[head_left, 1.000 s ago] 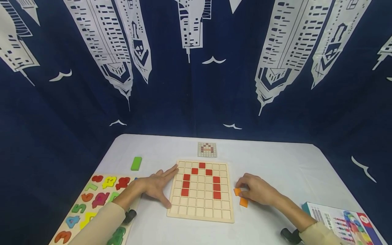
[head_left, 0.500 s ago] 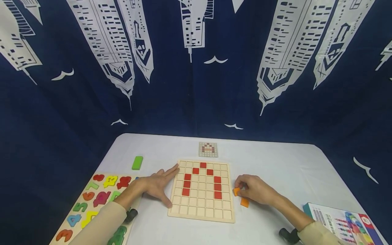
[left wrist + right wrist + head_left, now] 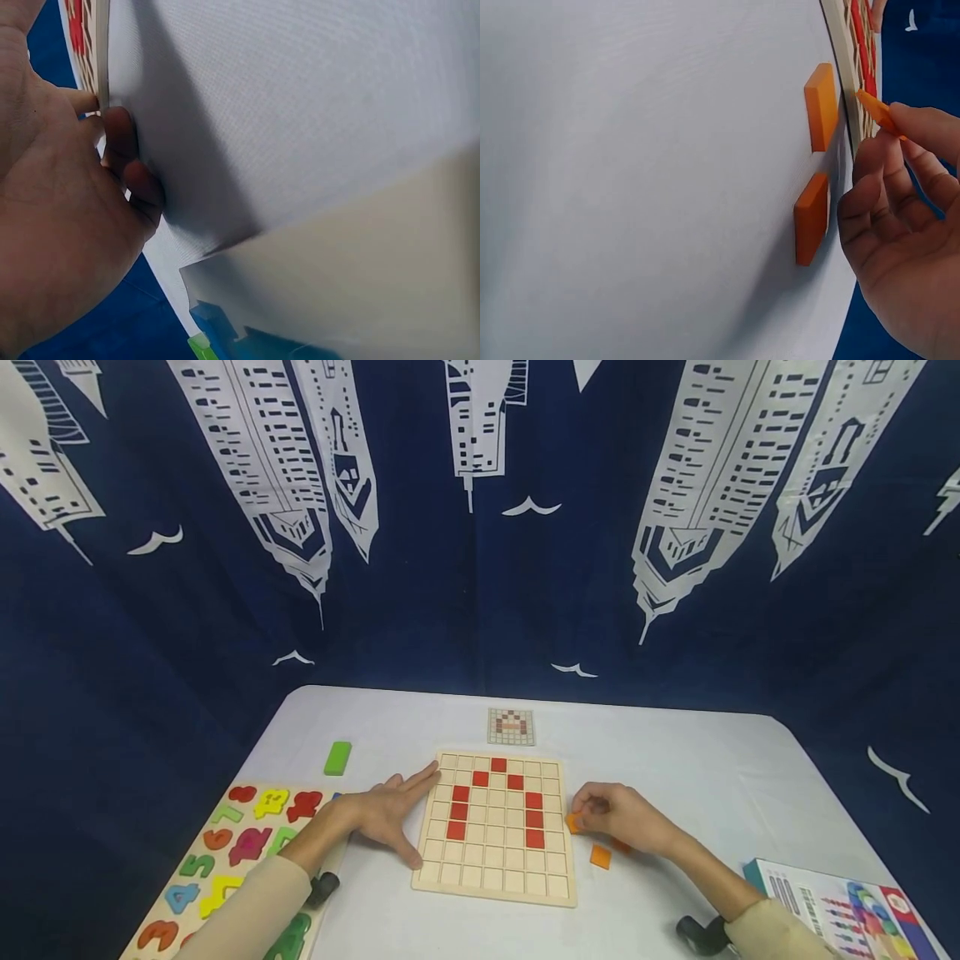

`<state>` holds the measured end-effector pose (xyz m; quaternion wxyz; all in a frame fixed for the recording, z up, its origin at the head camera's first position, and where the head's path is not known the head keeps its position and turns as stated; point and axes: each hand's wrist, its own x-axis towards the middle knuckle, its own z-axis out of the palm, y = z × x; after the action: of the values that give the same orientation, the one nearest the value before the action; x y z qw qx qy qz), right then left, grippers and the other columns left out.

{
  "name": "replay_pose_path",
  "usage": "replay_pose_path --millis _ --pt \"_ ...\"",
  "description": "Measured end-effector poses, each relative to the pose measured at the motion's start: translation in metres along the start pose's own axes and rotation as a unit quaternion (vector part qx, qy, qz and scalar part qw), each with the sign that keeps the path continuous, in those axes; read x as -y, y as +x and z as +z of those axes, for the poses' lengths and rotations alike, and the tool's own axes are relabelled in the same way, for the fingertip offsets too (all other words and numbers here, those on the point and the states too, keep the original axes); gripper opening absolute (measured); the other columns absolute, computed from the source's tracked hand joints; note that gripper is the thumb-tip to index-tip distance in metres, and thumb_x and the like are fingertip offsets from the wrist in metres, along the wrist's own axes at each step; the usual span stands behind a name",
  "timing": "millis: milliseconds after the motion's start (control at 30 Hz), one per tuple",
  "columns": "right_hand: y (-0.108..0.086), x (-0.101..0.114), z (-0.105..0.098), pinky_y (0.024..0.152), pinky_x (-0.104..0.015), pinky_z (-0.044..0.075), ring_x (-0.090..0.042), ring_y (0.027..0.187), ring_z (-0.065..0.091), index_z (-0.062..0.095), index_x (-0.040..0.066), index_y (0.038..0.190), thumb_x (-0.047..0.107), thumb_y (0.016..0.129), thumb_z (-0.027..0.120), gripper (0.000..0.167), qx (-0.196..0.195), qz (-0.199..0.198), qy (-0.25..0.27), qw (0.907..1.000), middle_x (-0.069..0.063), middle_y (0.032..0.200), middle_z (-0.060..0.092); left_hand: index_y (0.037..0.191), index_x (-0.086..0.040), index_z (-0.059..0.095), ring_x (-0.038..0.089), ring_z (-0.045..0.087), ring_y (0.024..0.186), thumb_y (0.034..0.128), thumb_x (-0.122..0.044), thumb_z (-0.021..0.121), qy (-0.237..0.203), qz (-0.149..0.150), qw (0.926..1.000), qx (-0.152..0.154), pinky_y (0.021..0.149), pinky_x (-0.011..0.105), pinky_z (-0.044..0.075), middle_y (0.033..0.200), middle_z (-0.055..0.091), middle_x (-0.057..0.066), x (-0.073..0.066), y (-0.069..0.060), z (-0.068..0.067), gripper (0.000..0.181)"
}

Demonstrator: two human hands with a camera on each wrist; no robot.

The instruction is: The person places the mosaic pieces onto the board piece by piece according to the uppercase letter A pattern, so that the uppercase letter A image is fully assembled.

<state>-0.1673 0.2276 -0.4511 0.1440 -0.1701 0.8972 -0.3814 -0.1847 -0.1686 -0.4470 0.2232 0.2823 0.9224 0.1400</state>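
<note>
A wooden grid board (image 3: 491, 883) lies on the table with several red square tiles (image 3: 534, 819) set in its cells in an arch shape. My left hand (image 3: 386, 817) rests along the board's left edge, thumb and fingers spread and touching the frame. Just off the right edge, my right hand (image 3: 626, 817) pinches an orange square tile (image 3: 881, 116) between thumb and fingers. Below that hand, one loose orange tile (image 3: 600, 857) lies on the cloth; a second orange tile (image 3: 811, 219), mostly covered by the hand in the head view, shows in the right wrist view.
A small pattern card (image 3: 512, 727) lies behind the board. At the left are a green block (image 3: 337, 758) and a puzzle board (image 3: 171, 906) of coloured numbers, partly under the left forearm. A printed box (image 3: 832, 897) sits at the right edge.
My right hand has lifted an orange tile and moved slightly left toward the board, uncovering part of another orange tile. The left hand stays on the board's edge.
</note>
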Motion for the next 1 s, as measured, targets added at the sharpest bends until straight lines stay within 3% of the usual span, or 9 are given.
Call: replay_pose_path --millis 267,600,800,1000 --pt "0.005 0.015 0.003 0.074 -0.031 0.046 -0.019 0.087 0.053 0.066 0.021 0.097 0.027 0.085 0.066 0.014 -0.002 0.017 0.049 0.9986 0.002 0.091 0.061 0.150 -0.024 0.004 0.048 0.013 0.132 0.0453 -0.074 0.073 0.001 0.002 1.0000 -0.005 0.102 0.060 0.021 0.154 -0.009 -0.009 0.001 0.001 0.001 0.135" --pt "0.021 0.034 0.018 0.078 -0.032 0.046 -0.018 0.090 0.054 0.068 0.020 0.104 0.025 0.087 0.064 0.018 0.015 -0.020 0.061 0.9978 0.004 0.102 0.061 0.150 -0.024 0.005 0.048 0.014 0.132 0.0449 -0.073 0.074 -0.002 -0.005 1.0000 -0.003 0.101 0.062 0.022 0.154 -0.009 -0.008 0.000 0.000 0.001 0.135" --pt "0.032 0.047 0.029 0.072 -0.030 0.049 -0.017 0.085 0.057 0.068 0.018 0.103 0.026 0.086 0.065 0.019 0.029 -0.021 0.084 0.9958 0.000 0.094 0.061 0.150 -0.024 0.005 0.048 0.014 0.132 0.0449 -0.073 0.074 0.002 -0.006 1.0000 -0.004 0.100 0.062 0.022 0.154 -0.010 -0.009 0.000 0.000 0.002 0.135" --pt "0.044 0.056 0.041 0.059 -0.027 0.049 -0.016 0.070 0.059 0.068 0.015 0.105 0.020 0.087 0.064 0.019 0.031 -0.060 0.079 0.9946 -0.001 0.086 0.061 0.150 -0.025 0.005 0.048 0.014 0.132 0.0450 -0.073 0.074 0.001 -0.010 1.0000 0.000 0.101 0.061 0.022 0.154 -0.010 -0.009 -0.001 -0.001 0.001 0.135"
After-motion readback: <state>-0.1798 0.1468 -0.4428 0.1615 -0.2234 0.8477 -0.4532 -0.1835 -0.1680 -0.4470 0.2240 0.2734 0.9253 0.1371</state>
